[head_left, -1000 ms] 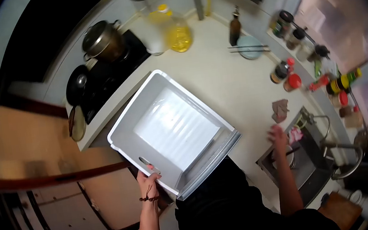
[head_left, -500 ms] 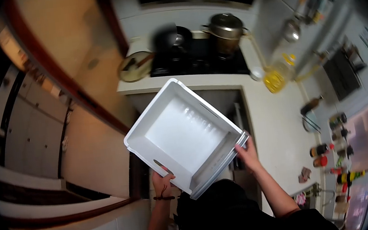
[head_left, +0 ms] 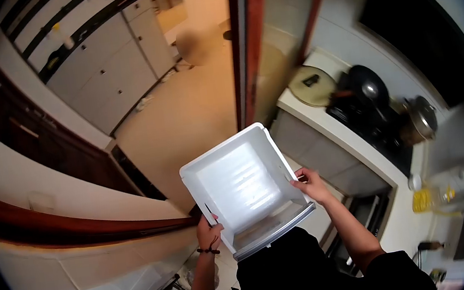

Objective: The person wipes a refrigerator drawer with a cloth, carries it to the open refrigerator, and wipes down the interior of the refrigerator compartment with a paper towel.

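Note:
A white plastic drawer (head_left: 236, 182), like one from a fridge or freezer, is held up in front of my body with its hollow side facing me. It has a grey strip along its near edge, and I see nothing inside it. My left hand (head_left: 209, 233) grips the left wall at the cut-out handle slot, with a dark bracelet on the wrist. On the opposite wall, my right hand (head_left: 310, 186) is closed over the rim, thumb on the near side. Some fingers are hidden behind the walls.
To the right, a counter (head_left: 331, 127) carries a round lid (head_left: 313, 86), a black wok (head_left: 368, 86), a steel pot (head_left: 419, 119) and a yellow oil bottle (head_left: 423, 200). A doorway with a wooden frame (head_left: 250, 44) opens ahead onto a floor (head_left: 183, 122) and grey cabinets (head_left: 112, 67).
My view has turned left, from the stove towards the doorway. The drawer has turned with me and now sits straighter. My right hand has shifted from its grey front corner to the side rim.

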A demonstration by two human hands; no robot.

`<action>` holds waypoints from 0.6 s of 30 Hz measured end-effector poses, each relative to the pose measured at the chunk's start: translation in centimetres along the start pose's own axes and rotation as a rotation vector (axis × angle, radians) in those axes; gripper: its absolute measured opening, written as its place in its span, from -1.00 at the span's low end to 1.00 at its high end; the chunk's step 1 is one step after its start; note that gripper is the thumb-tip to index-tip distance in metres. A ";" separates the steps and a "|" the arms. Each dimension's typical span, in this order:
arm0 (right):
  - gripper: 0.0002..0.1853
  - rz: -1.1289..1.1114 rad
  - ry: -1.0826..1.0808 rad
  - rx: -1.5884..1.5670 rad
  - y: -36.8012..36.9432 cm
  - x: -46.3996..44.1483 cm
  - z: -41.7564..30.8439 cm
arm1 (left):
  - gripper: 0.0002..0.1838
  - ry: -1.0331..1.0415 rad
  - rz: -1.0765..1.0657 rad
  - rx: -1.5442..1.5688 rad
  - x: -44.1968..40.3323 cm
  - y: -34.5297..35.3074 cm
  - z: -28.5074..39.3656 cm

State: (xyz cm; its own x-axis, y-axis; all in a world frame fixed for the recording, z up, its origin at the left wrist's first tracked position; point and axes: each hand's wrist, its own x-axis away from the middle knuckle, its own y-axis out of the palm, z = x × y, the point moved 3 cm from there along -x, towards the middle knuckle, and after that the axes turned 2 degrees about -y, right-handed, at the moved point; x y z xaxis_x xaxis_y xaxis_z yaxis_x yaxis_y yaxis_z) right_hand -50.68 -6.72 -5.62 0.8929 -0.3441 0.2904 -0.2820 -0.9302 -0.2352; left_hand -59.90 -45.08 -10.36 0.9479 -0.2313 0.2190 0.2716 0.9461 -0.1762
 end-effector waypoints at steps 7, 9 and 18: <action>-0.75 -0.158 -0.118 -0.219 12.7 -18.8 1.2 | -0.69 -0.202 0.324 -0.401 -9.5 -7.5 1.2; -0.77 -0.196 -0.159 -0.283 15.5 -23.6 1.1 | -0.75 0.089 0.536 -0.563 -13.0 -9.7 -2.3; -0.78 -0.180 -0.140 -0.136 22.7 -40.3 -11.3 | -0.59 -0.205 0.553 0.285 -31.9 -14.0 1.2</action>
State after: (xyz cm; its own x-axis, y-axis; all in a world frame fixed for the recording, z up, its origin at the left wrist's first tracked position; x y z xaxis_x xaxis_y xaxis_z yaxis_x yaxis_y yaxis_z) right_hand -97.01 -15.39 -12.17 0.9700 -0.1595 0.1833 -0.1506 -0.9867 -0.0616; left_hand -94.16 -50.65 -13.70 0.8764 0.3282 0.3525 -0.3286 0.9425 -0.0605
